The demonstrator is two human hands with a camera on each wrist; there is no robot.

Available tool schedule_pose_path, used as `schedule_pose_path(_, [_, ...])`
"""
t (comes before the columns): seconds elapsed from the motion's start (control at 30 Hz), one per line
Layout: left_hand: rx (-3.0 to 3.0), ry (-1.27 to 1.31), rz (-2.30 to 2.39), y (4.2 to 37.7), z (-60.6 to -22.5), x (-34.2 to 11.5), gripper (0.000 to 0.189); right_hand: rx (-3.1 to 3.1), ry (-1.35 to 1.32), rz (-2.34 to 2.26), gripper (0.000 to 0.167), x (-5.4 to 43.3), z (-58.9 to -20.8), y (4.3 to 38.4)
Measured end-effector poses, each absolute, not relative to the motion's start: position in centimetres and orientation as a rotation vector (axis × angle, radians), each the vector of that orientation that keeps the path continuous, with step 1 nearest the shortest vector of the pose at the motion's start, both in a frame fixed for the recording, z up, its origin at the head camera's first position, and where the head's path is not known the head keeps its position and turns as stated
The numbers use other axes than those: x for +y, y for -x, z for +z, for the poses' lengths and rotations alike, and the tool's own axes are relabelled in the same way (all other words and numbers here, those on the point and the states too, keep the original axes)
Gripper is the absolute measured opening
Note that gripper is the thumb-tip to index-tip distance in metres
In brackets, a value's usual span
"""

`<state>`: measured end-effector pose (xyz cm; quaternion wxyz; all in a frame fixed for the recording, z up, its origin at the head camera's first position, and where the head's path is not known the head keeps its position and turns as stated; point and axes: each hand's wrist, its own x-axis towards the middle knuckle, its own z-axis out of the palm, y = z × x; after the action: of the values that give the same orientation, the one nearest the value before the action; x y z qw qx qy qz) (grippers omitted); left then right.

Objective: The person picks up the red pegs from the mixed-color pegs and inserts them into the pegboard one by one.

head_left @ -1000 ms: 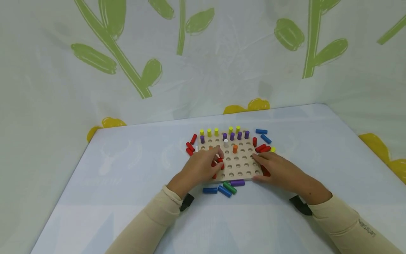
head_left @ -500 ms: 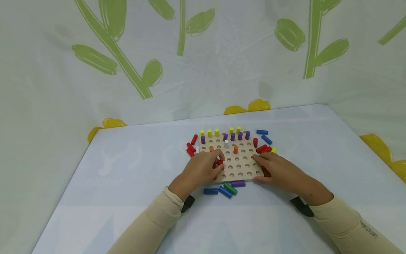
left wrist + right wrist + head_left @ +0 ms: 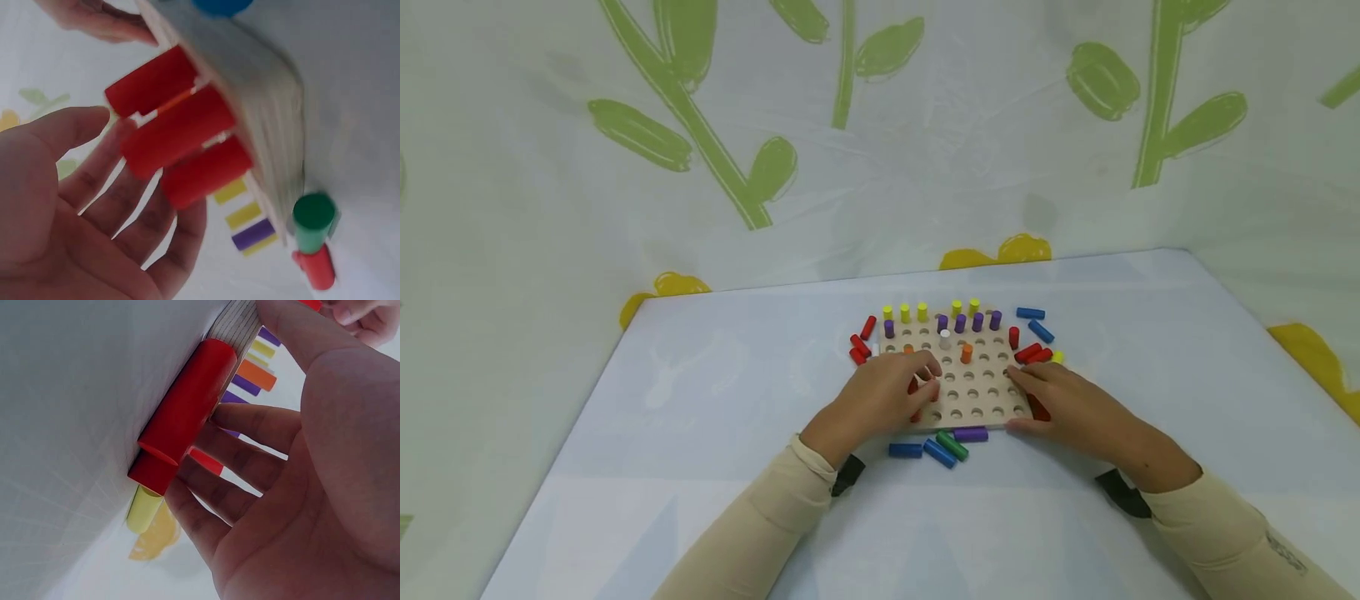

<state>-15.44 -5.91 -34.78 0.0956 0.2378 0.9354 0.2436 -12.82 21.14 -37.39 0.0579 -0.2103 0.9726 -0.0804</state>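
Observation:
A wooden peg board [image 3: 963, 403] lies on the table between the hands, its holes partly filled with pegs. At its near left corner my left hand [image 3: 883, 393] has its fingers spread loosely around three upright red pegs. In the left wrist view, the fingers pass behind the middle red peg [image 3: 181, 132], and the thumb tip is apart from it. My right hand [image 3: 1071, 410] rests at the board's near right corner, thumb at the front edge and index finger on the right side. Beneath that palm lies a loose red peg [image 3: 190, 403], partly hidden in the head view.
Yellow pegs [image 3: 922, 312] and purple pegs [image 3: 960, 323] stand in the far rows, with a white peg [image 3: 945, 339] and an orange peg [image 3: 967, 354] nearer. Loose blue [image 3: 906, 451], green [image 3: 952, 446] and purple [image 3: 971, 434] pegs lie before the board. Red pegs [image 3: 860, 345] lie left.
The left thumb and fingers have parted slightly from the red peg, which stands in the board. My right hand keeps its place at the corner. The head view has shifted slightly.

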Motion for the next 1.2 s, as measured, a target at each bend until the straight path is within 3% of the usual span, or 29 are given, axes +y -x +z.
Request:
schedule_pose_path(0.3, [2.919,-0.554,0.838,17.4,-33.4,-8.8,0.016,2.969,0.671,-0.264,0.082,21.4,-37.3,12.8])
schedule_pose_path(0.7, [2.862,-0.156,0.667,20.0,-35.0,-12.5,0.037,2.956,0.648,-0.262,0.082,21.5,-37.3,12.5])
schedule_pose_path(0.97, [2.816,-0.088,0.549,20.2,-35.9,-12.4,0.049,2.947,0.632,-0.276,0.081,21.7,-37.4,12.3])
schedule_pose_path(1.2, [2.836,-0.088,0.531,20.0,-35.8,-12.7,0.048,2.954,0.657,-0.27,0.081,21.3,-37.4,12.5])
